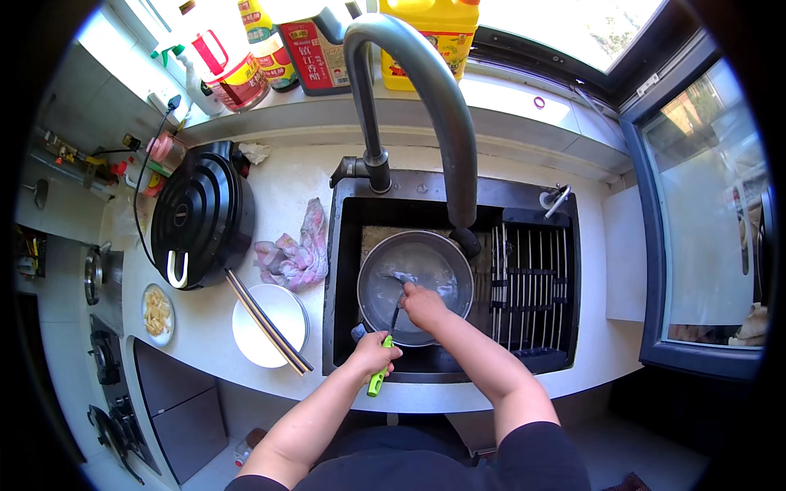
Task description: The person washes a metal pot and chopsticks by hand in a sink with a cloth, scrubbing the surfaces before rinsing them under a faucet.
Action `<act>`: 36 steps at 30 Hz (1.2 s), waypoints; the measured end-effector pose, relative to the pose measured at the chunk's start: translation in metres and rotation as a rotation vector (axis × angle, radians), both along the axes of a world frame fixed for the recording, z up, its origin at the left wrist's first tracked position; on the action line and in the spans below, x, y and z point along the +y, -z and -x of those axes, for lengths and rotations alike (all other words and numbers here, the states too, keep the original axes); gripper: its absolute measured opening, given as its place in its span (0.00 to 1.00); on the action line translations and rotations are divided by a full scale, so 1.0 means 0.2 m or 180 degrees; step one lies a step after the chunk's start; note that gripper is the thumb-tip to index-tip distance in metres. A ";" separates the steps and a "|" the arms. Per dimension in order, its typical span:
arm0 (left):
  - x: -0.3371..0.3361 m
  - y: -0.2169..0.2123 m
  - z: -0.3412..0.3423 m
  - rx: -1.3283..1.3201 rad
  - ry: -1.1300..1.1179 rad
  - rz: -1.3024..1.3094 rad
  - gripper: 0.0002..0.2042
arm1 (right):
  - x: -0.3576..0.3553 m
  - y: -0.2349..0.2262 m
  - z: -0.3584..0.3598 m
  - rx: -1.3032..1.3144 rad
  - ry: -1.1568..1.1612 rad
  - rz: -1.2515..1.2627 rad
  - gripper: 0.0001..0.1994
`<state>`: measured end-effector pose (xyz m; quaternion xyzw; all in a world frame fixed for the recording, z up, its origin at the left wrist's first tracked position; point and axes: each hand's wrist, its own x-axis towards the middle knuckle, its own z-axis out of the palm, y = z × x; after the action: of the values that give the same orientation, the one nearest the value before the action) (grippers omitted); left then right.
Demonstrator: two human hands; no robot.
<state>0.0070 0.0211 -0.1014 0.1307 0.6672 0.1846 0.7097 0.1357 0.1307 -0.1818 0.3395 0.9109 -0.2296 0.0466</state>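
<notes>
In the sink's left part sits a round metal pot (449, 313) with cloudy water in it. Over its near rim slants a utensil with a bright green handle (377, 381) and a thin dark shaft; its head is too small to make out. The fingers of my left hand (372, 358) wrap round the upper part of that handle. My right hand (424, 308) reaches into the pot, its fingers closed at the utensil's far end, close to the water. Above the pot's far right rim hangs the spout of a dark faucet (463, 184).
A roll-up drying rack (532, 286) covers the right of the black sink (453, 378). Left on the counter are a crumpled cloth (295, 255), stacked white plates (258, 337) under chopsticks (266, 323), a black electric pan (205, 217) and a dish of pale pieces (157, 311). Bottles line the sill.
</notes>
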 end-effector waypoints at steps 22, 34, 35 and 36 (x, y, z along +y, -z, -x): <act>0.04 0.07 0.14 -0.0645 -0.0491 -0.0013 0.22 | 0.09 0.27 -0.04 -0.0094 0.1934 0.1068 0.08; 0.07 0.01 0.06 -0.0892 -0.0699 0.0003 0.13 | 0.03 0.03 0.00 0.0605 0.0574 -0.0037 0.08; 0.06 0.01 0.06 -0.0916 -0.0788 0.0024 0.14 | 0.00 -0.01 0.01 0.0767 0.0571 0.0418 0.08; 0.05 0.02 0.07 -0.0930 -0.0834 0.0086 0.15 | -0.01 -0.03 0.02 0.0865 0.0443 0.0427 0.08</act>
<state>-0.0067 0.0314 -0.1053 0.0051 0.5708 0.2835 0.7706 0.1310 0.1280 -0.1760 0.3637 0.8658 -0.3363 -0.0705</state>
